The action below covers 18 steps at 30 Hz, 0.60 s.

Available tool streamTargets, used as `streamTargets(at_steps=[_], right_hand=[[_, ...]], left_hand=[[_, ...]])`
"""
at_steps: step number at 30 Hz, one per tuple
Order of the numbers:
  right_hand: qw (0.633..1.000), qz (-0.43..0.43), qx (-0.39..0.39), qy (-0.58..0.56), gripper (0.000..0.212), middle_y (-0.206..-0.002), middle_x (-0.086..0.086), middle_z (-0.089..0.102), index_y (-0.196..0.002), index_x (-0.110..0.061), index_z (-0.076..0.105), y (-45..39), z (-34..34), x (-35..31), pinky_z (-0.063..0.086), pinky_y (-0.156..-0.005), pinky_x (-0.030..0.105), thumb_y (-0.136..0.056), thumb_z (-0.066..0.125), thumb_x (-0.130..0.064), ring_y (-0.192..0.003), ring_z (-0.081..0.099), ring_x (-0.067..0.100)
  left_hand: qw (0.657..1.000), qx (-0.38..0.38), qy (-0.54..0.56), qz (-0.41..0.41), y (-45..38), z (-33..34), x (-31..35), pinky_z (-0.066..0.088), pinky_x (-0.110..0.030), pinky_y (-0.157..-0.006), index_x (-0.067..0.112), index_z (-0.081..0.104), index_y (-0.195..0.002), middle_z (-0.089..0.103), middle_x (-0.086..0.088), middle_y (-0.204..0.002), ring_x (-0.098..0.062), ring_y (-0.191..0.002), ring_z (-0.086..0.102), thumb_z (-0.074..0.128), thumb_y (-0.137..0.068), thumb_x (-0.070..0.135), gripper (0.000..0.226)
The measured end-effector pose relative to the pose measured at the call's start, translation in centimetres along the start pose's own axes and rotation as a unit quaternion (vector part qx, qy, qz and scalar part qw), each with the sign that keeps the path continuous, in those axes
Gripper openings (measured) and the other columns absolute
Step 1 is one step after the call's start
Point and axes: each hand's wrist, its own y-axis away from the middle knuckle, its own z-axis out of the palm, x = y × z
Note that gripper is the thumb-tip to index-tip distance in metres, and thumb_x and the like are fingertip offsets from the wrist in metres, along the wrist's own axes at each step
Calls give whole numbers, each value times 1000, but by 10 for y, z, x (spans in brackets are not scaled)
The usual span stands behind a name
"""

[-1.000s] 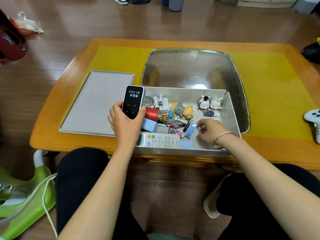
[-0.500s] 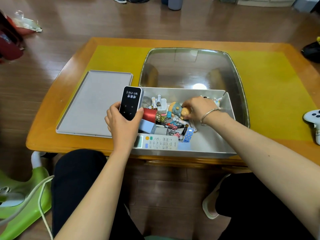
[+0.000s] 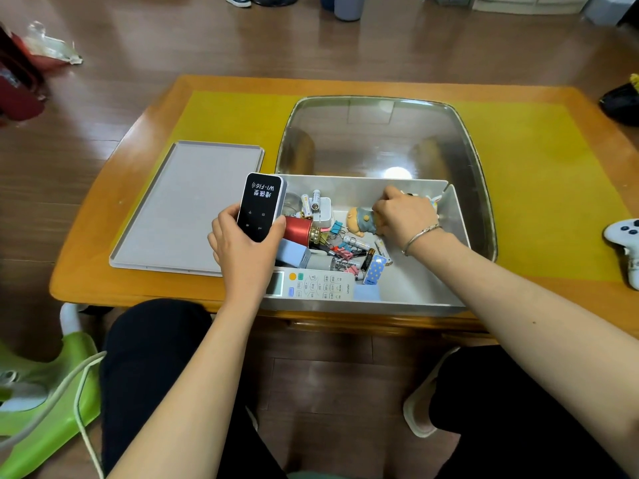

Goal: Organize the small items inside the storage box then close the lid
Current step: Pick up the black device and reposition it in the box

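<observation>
A grey storage box (image 3: pixel 453 216) stands open at the table's front edge, with its flat grey lid (image 3: pixel 179 209) lying to its left. My left hand (image 3: pixel 242 247) grips a black Wi-Fi device (image 3: pixel 260 206) upright over the box's left rim. My right hand (image 3: pixel 404 214) is curled at the box's back right, over small white figurines that it mostly hides; what it holds cannot be told. Inside lie a yellow-and-blue doll (image 3: pixel 361 221), a red cylinder (image 3: pixel 298 229), a white remote (image 3: pixel 311 286), batteries (image 3: pixel 309 202), binder clips (image 3: pixel 337 228) and a dotted blue case (image 3: pixel 374 270).
A large shiny metal tray (image 3: pixel 380 133) sits behind the box on the yellow mat (image 3: pixel 539 188). A white game controller (image 3: pixel 626 247) lies at the table's right edge. A green plastic object (image 3: pixel 45 420) with a cord stands on the floor at my left knee.
My right hand has moved from the box's front right, near the dotted case, back to the far right corner over the figurines. The left hand with the black device has stayed put.
</observation>
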Motion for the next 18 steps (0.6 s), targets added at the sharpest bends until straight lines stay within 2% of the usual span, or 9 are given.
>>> streamTargets(at_steps=[3, 6, 9, 12, 15, 18], right_hand=[[1000, 13, -15, -21, 30, -111, 10, 50, -108, -10, 62, 0, 1, 0, 32, -60, 31, -82, 64, -25, -89, 60, 33], [996, 31, -11, -77, 43, -116, 10, 50, -118, -12, 57, 3, -3, 0, 41, -69, 35, -82, 68, -32, -97, 58, 35], [982, -18, 2, -190, 37, -118, 9, 55, -124, -14, 55, 19, -4, -10, 47, -87, 39, -92, 54, -33, -108, 55, 30], [964, -48, -75, -249, 51, -128, 8, 54, -132, -15, 47, 38, -3, -26, 42, -97, 44, -96, 33, -48, -118, 49, 27], [963, -32, -145, -223, 62, -142, 8, 42, -136, -16, 40, 41, -3, -34, 39, -99, 49, -94, 22, -59, -128, 41, 28], [967, -30, -145, -206, 62, -145, 7, 39, -138, -19, 37, 39, -5, -34, 35, -102, 49, -94, 22, -60, -130, 39, 28]], left_hand=[[1000, -1, 0, -1, 0, 0, 0, 42, -37, -96, 14, 43, -125, 47, -1, -124, -7, -110, 32, 69, -80, 43, 60], [1000, -1, 2, -1, 0, 0, -1, 43, -37, -97, 14, 43, -125, 47, -1, -124, -7, -110, 32, 69, -80, 43, 60], [1000, -1, 1, 1, 0, 1, -1, 43, -38, -97, 14, 43, -125, 47, -1, -124, -7, -111, 32, 69, -80, 43, 60], [1000, 0, -1, 3, 0, 1, -1, 43, -37, -96, 15, 43, -125, 47, -2, -124, -6, -110, 32, 69, -81, 43, 59], [1000, -2, -3, 4, 0, 0, -1, 43, -36, -96, 14, 42, -126, 46, -3, -125, -5, -110, 31, 69, -81, 43, 59], [1000, -2, -5, 4, 0, 1, -1, 43, -38, -98, 14, 42, -126, 46, -3, -126, -5, -111, 30, 69, -81, 43, 60]])
